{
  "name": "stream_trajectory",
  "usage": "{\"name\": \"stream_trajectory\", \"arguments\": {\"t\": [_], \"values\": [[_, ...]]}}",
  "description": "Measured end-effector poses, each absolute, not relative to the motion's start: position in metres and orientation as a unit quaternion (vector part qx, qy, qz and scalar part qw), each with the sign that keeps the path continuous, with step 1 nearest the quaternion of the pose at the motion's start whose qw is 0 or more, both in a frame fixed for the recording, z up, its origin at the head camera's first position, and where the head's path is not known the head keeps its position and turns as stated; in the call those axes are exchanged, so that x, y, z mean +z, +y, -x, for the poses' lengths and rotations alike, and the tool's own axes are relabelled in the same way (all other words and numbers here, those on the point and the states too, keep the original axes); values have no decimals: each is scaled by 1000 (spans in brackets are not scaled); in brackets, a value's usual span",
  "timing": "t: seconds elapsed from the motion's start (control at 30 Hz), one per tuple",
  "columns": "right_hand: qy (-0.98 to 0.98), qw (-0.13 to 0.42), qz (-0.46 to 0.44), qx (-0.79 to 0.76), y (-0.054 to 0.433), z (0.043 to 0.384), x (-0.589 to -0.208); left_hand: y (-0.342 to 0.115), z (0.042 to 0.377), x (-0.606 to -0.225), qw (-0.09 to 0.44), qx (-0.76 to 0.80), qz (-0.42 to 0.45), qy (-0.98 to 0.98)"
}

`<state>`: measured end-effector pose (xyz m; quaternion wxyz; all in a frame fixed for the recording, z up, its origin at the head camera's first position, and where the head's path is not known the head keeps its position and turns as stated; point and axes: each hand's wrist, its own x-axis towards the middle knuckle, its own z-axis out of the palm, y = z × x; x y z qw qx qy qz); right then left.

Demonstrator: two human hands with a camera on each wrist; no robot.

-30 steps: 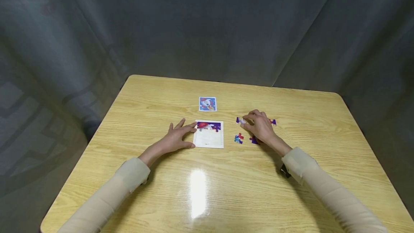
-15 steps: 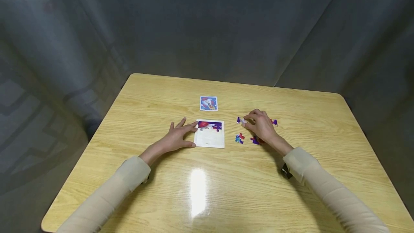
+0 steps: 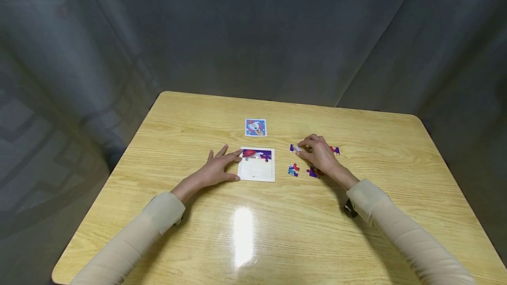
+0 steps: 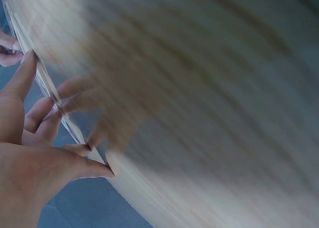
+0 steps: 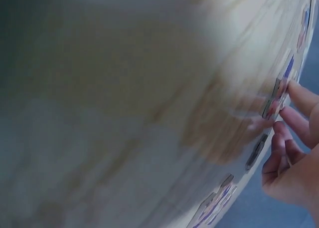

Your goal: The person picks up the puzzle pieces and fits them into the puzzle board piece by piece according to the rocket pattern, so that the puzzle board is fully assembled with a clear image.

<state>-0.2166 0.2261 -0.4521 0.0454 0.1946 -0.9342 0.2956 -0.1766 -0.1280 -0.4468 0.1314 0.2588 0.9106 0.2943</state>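
A shallow white puzzle tray [image 3: 256,171] lies at the table's middle, with purple and red jigsaw pieces [image 3: 253,154] along its far side. My left hand [image 3: 214,170] touches the tray's left edge, thumb at the near corner, fingers spread and extended; the left wrist view also shows these fingers [image 4: 20,78] against the thin edge. To the tray's right, my right hand [image 3: 320,157] pinches a purple-and-white puzzle piece [image 3: 293,148] between thumb and fingers, at the tabletop. In the right wrist view this piece [image 5: 286,71] is seen edge-on, partly behind the fingertips.
A blue puzzle piece [image 3: 293,170] and a purple one [image 3: 313,172] lie nearer me. Red and purple pieces [image 3: 336,150] show beyond the right hand, partly hidden. A square picture card [image 3: 255,127] lies beyond the tray on the wooden table [image 3: 190,241]. Grey curtains [image 3: 253,34] surround it.
The view has shifted very slightly. Both hands, the tray and the pieces otherwise keep their places; the right hand stays at the purple-and-white piece.
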Motion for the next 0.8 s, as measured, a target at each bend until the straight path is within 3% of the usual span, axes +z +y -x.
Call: {"name": "stream_trajectory", "arguments": {"t": [0.33,0.8], "values": [[-935,37,-210,283,225,222,-454,-130,176,-449,131,297,-259,910],[-940,73,-245,226,227,226,-453,-128,176,-446,129,291,-260,912]]}}
